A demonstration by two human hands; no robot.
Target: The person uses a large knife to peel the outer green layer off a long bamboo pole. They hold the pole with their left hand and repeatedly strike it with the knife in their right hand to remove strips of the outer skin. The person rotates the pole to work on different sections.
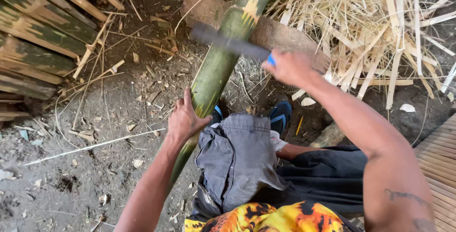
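A long green bamboo pole (pixel 223 61) is laid slanting from 1 o'clock down to 7 o'clock over a wooden block (pixel 285 34) on the dirt floor (pixel 95 165). The left hand (pixel 186 120) is closed around the pole near the centre, its grip holding the stem. A blue-handled blade (pixel 230 44), blurred, is held in the right hand (pixel 289 68) at 1 o'clock, crossing the pole. Split bamboo strips (pixel 380 37) are heaped at 2 o'clock.
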